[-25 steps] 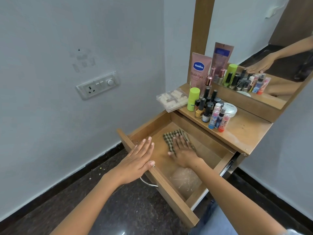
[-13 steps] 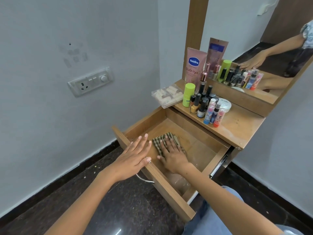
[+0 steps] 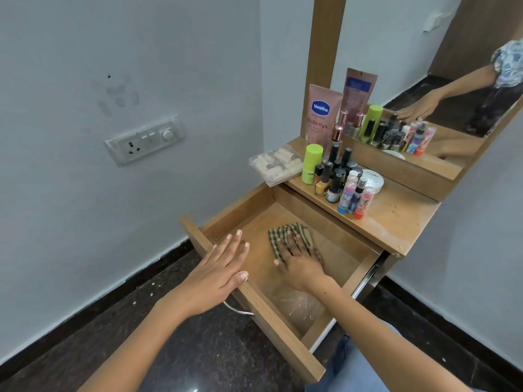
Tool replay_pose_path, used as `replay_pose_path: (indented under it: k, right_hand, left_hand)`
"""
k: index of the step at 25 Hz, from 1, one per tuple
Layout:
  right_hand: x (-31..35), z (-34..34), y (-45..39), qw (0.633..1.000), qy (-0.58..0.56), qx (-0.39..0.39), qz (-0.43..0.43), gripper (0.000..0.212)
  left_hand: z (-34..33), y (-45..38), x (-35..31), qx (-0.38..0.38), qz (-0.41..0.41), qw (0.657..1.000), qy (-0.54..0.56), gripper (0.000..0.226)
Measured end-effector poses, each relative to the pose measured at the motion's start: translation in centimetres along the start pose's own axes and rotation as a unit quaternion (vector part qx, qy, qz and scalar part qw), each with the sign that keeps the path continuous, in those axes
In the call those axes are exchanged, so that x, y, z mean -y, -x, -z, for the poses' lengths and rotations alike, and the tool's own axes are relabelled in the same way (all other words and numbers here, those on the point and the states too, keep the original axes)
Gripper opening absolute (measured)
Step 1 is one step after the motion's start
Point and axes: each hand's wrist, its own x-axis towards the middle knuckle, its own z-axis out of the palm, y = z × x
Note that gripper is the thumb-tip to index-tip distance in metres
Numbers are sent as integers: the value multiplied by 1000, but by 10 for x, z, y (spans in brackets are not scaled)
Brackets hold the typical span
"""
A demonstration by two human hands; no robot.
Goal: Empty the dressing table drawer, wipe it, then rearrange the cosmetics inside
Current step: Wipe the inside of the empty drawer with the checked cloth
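Wooden drawer (image 3: 271,315) stood emptied; left hand (image 3: 215,274) lay flat bracing its front, right hand (image 3: 300,257) spread, pressing checked cloth (image 3: 278,232) to wipe.

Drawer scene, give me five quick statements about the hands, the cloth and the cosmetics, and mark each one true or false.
1. The right hand presses flat on the checked cloth inside the drawer. True.
2. The left hand grips the metal drawer handle. False: it rests with straight fingers on the drawer's front edge, above the handle.
3. The cosmetics are back in the drawer. False: the nail polish bottles and the Vaseline tube stand on the tabletop.
4. A clear plastic bag lies in the drawer, nearer the person than the cloth. True.
5. The green-capped bottle lies on its side. False: it stands upright.
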Motion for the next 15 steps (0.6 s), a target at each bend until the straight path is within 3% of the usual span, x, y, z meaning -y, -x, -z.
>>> replay_pose_path:
  k: [8,15]
  right_hand:
    - [6,24,-81,997,56,-27,35,70]
    - [9,29,-80,996,63,-59,12,77]
  left_hand:
    - [1,4,-2,-4,6,1000,6,57]
    - [1,3,-4,0,3,1000,3,58]
